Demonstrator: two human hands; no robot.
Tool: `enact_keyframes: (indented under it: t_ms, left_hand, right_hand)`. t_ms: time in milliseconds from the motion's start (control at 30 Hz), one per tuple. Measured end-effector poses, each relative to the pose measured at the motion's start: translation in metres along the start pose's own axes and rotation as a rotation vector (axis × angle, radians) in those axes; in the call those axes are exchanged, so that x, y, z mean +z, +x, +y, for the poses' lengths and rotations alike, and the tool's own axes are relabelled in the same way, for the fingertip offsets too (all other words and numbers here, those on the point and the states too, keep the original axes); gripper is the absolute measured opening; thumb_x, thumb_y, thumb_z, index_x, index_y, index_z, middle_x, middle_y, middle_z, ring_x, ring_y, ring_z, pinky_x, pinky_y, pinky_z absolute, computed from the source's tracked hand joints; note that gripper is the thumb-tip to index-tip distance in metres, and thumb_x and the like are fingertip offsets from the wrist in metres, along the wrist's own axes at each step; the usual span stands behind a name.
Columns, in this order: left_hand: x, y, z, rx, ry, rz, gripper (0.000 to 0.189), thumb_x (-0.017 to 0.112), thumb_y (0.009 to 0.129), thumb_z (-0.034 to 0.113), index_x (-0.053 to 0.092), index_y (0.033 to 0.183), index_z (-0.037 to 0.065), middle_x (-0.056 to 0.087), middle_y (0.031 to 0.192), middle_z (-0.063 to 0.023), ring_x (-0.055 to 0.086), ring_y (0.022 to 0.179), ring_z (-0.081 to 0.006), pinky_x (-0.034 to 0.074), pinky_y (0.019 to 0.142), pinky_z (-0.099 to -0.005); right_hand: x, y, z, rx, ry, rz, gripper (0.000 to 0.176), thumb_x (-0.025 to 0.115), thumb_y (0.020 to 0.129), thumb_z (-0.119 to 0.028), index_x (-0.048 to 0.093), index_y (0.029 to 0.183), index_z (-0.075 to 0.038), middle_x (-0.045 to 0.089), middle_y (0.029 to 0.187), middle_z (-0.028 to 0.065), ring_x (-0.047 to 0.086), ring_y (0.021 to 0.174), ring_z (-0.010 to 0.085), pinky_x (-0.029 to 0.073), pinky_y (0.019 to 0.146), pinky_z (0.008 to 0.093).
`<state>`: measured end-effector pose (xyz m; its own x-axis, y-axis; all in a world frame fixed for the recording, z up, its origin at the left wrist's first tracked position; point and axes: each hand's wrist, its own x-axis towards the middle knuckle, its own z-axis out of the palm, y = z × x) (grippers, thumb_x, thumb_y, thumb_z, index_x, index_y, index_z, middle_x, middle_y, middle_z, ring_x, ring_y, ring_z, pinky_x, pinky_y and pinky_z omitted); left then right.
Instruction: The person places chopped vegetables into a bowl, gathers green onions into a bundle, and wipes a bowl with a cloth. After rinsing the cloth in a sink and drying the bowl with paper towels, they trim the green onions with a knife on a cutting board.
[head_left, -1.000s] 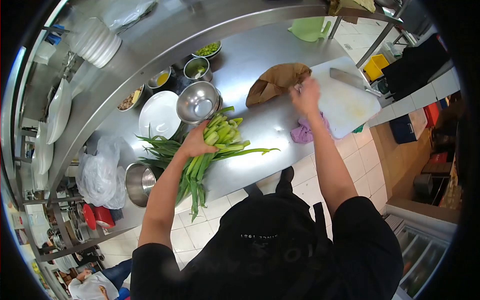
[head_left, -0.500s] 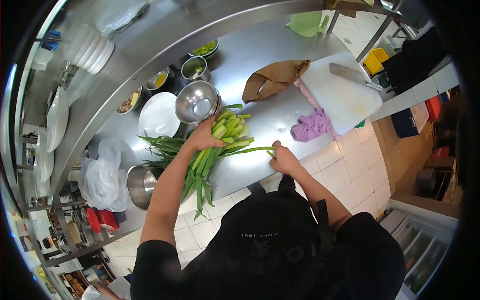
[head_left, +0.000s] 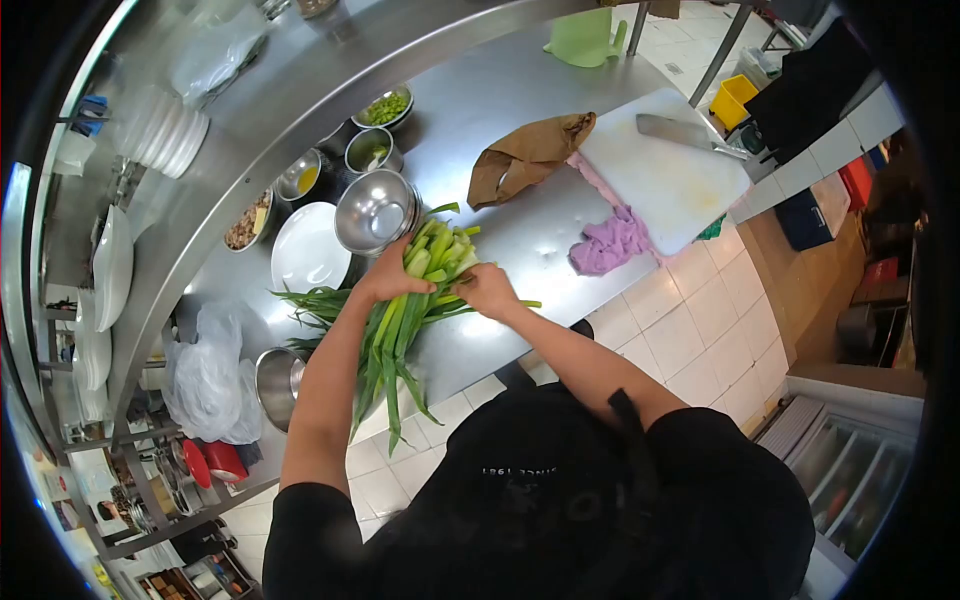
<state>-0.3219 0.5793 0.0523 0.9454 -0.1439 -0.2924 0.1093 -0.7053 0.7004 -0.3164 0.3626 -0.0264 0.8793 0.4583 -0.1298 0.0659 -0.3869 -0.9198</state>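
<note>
My left hand [head_left: 393,275] is wrapped round a thick bunch of green onions [head_left: 388,345], its pale cut ends toward the middle of the counter. The long green leaves hang over the front edge and spread left. My right hand [head_left: 488,290] is at the bunch's right side, fingers pinched on a green onion stalk; the fingertips are partly hidden. One stalk end sticks out past that hand. Touching the bunch's far side are stacked steel bowls [head_left: 375,212]. A white plate [head_left: 305,248] lies left of them.
On the steel counter are a brown paper bag [head_left: 525,160], a purple cloth [head_left: 608,243], a white cutting board [head_left: 665,175] and a cleaver [head_left: 675,130]. Small bowls of chopped greens [head_left: 385,108] stand at the back. Left are a clear plastic bag [head_left: 210,375] and a steel pot [head_left: 277,385].
My right hand has moved left, from the outer end of a stalk held away from the bunch to the bunch itself. My left hand keeps its grip. The view has shifted slightly.
</note>
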Motion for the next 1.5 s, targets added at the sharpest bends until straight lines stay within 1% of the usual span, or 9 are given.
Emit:
enact_keyframes:
  t_ms: [100, 167, 300, 500, 567, 700, 867, 1233, 1500]
  left_hand:
    - [-0.001, 0.0, -0.006, -0.036, 0.032, 0.054, 0.115, 0.087, 0.05, 0.034, 0.033, 0.141, -0.01, 0.049, 0.136, -0.0242, 0.048, 0.128, -0.0315, 0.034, 0.11, -0.0366]
    - [-0.002, -0.001, -0.011, -0.014, 0.024, 0.031, 0.117, 0.087, 0.05, 0.035, 0.031, 0.142, -0.011, 0.048, 0.137, -0.0243, 0.047, 0.129, -0.0312, 0.034, 0.11, -0.0369]
    - [0.001, -0.01, -0.002, -0.052, 0.026, 0.078, 0.115, 0.087, 0.051, 0.035, 0.032, 0.142, -0.009, 0.048, 0.138, -0.0243, 0.047, 0.129, -0.032, 0.035, 0.109, -0.0379]
    - [0.033, -0.017, 0.047, -0.165, 0.205, -0.102, 0.119, 0.086, 0.053, 0.045, 0.026, 0.147, 0.003, 0.042, 0.142, -0.0258, 0.044, 0.13, -0.0399, 0.035, 0.11, -0.0441]
    - [0.056, -0.022, 0.047, -0.075, 0.596, 0.006, 0.127, 0.085, 0.052, 0.052, 0.019, 0.151, 0.009, 0.037, 0.145, -0.0255, 0.042, 0.131, -0.0429, 0.035, 0.109, -0.0494]
    - [0.046, -0.02, 0.046, -0.105, 0.456, -0.034, 0.13, 0.085, 0.05, 0.055, 0.017, 0.151, 0.012, 0.035, 0.147, -0.0241, 0.038, 0.134, -0.0428, 0.033, 0.108, -0.0536]
    - [0.03, -0.012, 0.032, -0.07, 0.364, -0.074, 0.134, 0.086, 0.046, 0.057, 0.016, 0.153, 0.016, 0.032, 0.15, -0.0226, 0.035, 0.136, -0.0441, 0.03, 0.108, -0.0582]
    - [0.035, -0.028, 0.038, -0.076, 0.476, -0.027, 0.14, 0.083, 0.042, 0.069, 0.013, 0.154, 0.021, 0.022, 0.155, -0.0219, 0.027, 0.14, -0.0441, 0.024, 0.109, -0.0626]
    - [0.032, -0.03, 0.021, -0.107, 0.45, 0.049, 0.115, 0.059, 0.065, 0.082, 0.021, 0.153, 0.018, 0.033, 0.151, -0.0214, 0.032, 0.139, -0.0419, 0.023, 0.11, -0.0603]
  right_hand:
    - [0.0, 0.009, -0.008, 0.447, 0.491, -0.075, 0.021, 0.07, 0.076, -0.015, 0.07, 0.09, 0.001, 0.065, 0.069, 0.0162, 0.064, 0.067, 0.0225, 0.05, 0.055, 0.036]
    - [-0.014, 0.008, -0.002, 0.439, 0.591, -0.134, 0.014, 0.066, 0.078, -0.011, 0.068, 0.085, 0.001, 0.064, 0.071, 0.0116, 0.063, 0.068, 0.0157, 0.047, 0.048, 0.0304]
    - [-0.069, 0.008, 0.015, 0.322, 1.212, 0.072, 0.003, 0.057, 0.084, -0.005, 0.058, 0.082, -0.005, 0.061, 0.078, 0.0078, 0.063, 0.074, 0.0179, 0.049, 0.065, 0.0308]
    - [-0.15, -0.013, 0.024, 0.172, 0.975, 0.042, 0.003, 0.059, 0.083, -0.005, 0.059, 0.081, -0.004, 0.063, 0.079, 0.008, 0.064, 0.073, 0.0181, 0.05, 0.067, 0.0311]
    - [-0.162, -0.026, 0.027, 0.24, 0.425, -0.16, 0.002, 0.059, 0.082, -0.004, 0.059, 0.082, -0.002, 0.064, 0.08, 0.0102, 0.065, 0.068, 0.0175, 0.052, 0.06, 0.0307]
    - [-0.128, -0.053, 0.034, 0.529, 0.338, -0.345, 0.009, 0.06, 0.084, -0.005, 0.056, 0.087, 0.003, 0.066, 0.084, 0.0149, 0.068, 0.071, 0.0196, 0.058, 0.061, 0.0317]
    - [-0.054, -0.037, 0.042, 0.298, 0.524, -0.187, 0.015, 0.061, 0.093, -0.011, 0.053, 0.091, 0.002, 0.066, 0.087, 0.0141, 0.068, 0.085, 0.0192, 0.057, 0.07, 0.0301]
    - [-0.103, -0.054, 0.031, 0.135, 0.581, -0.095, 0.011, 0.066, 0.084, -0.001, 0.056, 0.087, -0.003, 0.065, 0.081, 0.0063, 0.062, 0.075, 0.0115, 0.049, 0.068, 0.024]
    - [-0.121, -0.031, 0.013, 0.088, 0.415, 0.102, 0.007, 0.064, 0.084, -0.007, 0.061, 0.088, -0.003, 0.064, 0.079, 0.0028, 0.059, 0.072, 0.0098, 0.045, 0.069, 0.0239]
